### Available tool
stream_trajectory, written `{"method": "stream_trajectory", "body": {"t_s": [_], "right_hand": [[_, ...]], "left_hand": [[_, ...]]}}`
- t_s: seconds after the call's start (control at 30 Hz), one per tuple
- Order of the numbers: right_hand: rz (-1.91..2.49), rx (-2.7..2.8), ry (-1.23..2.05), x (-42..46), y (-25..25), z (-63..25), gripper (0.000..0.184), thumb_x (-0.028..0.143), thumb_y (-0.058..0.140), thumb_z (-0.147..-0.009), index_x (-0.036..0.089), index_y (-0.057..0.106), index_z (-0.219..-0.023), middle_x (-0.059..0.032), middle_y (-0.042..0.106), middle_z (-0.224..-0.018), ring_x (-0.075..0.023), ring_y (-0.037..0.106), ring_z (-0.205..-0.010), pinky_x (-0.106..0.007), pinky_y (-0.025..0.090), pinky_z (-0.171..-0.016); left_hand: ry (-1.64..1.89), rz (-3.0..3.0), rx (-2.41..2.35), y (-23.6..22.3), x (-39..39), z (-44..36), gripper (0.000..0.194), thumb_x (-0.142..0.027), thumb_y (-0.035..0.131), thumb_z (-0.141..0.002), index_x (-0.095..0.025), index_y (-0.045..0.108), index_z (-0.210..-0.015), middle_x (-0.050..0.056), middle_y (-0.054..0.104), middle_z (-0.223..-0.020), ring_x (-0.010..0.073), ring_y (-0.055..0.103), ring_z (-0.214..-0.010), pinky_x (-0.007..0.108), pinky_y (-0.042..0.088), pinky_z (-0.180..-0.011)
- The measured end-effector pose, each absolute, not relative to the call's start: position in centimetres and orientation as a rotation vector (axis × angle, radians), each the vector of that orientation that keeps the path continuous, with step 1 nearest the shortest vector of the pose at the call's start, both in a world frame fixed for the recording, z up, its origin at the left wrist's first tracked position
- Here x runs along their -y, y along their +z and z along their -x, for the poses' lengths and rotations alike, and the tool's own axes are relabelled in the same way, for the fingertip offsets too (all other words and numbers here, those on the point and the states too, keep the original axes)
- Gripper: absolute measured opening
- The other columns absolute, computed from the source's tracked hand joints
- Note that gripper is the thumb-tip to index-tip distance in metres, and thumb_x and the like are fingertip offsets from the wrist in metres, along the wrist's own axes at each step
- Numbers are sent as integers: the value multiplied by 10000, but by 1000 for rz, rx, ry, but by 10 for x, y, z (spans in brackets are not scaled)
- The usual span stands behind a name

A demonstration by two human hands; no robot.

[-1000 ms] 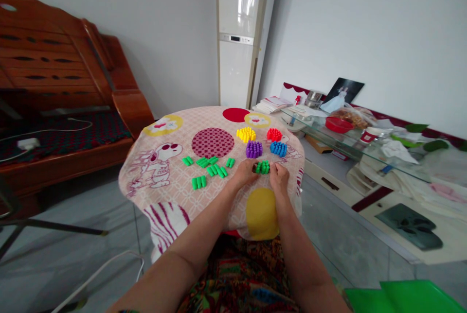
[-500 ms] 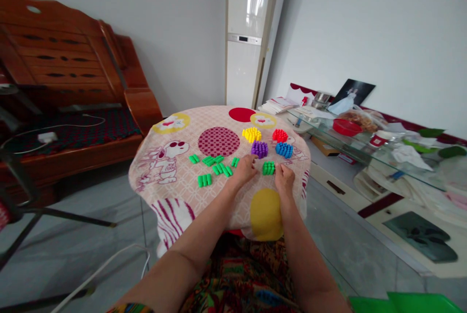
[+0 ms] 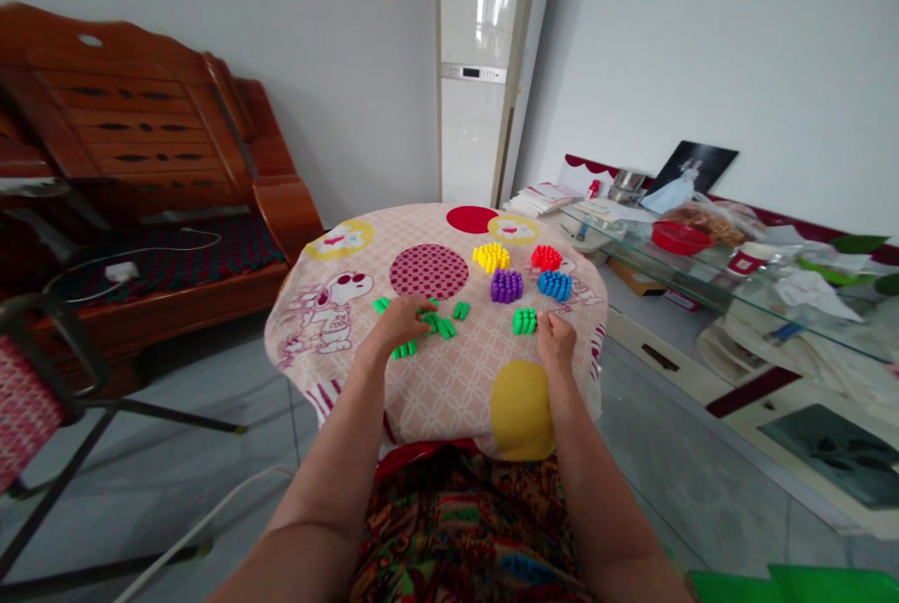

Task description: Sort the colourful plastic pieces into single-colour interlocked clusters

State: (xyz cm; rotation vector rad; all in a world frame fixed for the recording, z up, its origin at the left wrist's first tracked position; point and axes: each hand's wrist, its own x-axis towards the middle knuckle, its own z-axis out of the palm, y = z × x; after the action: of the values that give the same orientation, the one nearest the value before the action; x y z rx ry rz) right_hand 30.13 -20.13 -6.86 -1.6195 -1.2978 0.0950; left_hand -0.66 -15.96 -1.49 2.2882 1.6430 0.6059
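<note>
On a round table covered by a pink cartoon cloth lie toy pegs sorted by colour. My left hand rests over the loose green pegs at the middle left, its fingers curled onto them. My right hand sits beside a small upright cluster of green pegs, fingers curled and touching its right side. Behind it stand a purple cluster, a blue cluster, a yellow cluster and a red cluster.
A wooden sofa bench stands at the left, with a metal chair in front of it. A tall white air conditioner is behind the table. A cluttered glass-topped stand runs along the right wall.
My left hand has left the green cluster and moved left onto the loose green pegs. My right hand has stayed by the cluster. The view has shifted a little to the left.
</note>
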Motion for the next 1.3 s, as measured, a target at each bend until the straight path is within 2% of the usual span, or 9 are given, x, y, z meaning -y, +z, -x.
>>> {"method": "stream_trajectory", "body": {"t_s": [0.1,0.3,0.5,0.57,0.67,0.87,1.03,1.2,1.3], "right_hand": [[1629,1310,87,202,-68,-302,388,368,458,-884,226,369,-535,38,387,-501,-127,344,-558,-298,190,-567],[1634,1300,101,202,-67,-301,385,350,458,-883,227,359,-532,42,375,-501,-122,337,-549,-299,194,-574],[1643,1295,100,201,-69,-300,380,361,460,-882,223,379,-537,41,375,-505,-126,338,-556,-297,185,-566],[1638,1302,98,201,-69,-300,379,364,459,-884,224,380,-540,39,382,-507,-127,343,-561,-297,188,-566],[1635,1304,101,201,-69,-300,387,365,458,-888,228,363,-538,41,373,-501,-128,340,-560,-298,194,-569],[1628,1302,114,204,-67,-300,386,368,460,-894,222,384,-545,42,379,-508,-123,350,-551,-299,187,-567],[1616,1310,84,205,-68,-301,388,391,448,-896,220,389,-552,40,376,-508,-124,362,-558,-302,176,-571],[1619,1316,64,204,-70,-301,380,395,442,-897,213,424,-565,26,425,-521,-127,369,-562,-301,185,-572],[1630,1319,48,204,-70,-301,387,394,449,-902,208,439,-562,18,451,-527,-128,371,-566,-302,187,-575]], "left_hand": [[541,-2386,-1596,-20,165,-1,462,-128,693,-612,-279,768,-1041,29,744,-1039,242,670,-1005,327,510,-930],[503,-2422,-1734,-20,167,-4,458,-150,702,-671,-225,736,-1122,84,730,-1084,279,649,-1071,368,483,-990],[880,-2256,-2066,-6,168,4,489,-101,622,-748,-218,673,-1221,117,671,-1173,283,600,-1139,392,472,-1013],[1006,-2136,-2095,-2,167,4,464,-153,644,-771,-195,662,-1233,122,681,-1156,277,614,-1109,392,484,-997],[1069,-1983,-1887,-1,165,-9,450,-256,691,-776,-180,668,-1219,85,727,-1051,233,672,-971,349,532,-897],[877,-1919,-1482,-16,167,-86,355,-266,699,-773,-163,720,-1112,58,763,-891,176,707,-787,273,536,-760],[788,-1893,-1513,-21,166,-133,339,-325,691,-795,-146,744,-1078,81,770,-891,195,703,-794,267,512,-713],[793,-2012,-1482,-25,168,-141,249,-316,630,-844,-139,780,-935,77,763,-843,196,680,-778,276,491,-708],[777,-2012,-1489,-28,168,-142,260,-325,610,-863,-132,780,-896,70,754,-796,188,672,-746,274,486,-703]]}}
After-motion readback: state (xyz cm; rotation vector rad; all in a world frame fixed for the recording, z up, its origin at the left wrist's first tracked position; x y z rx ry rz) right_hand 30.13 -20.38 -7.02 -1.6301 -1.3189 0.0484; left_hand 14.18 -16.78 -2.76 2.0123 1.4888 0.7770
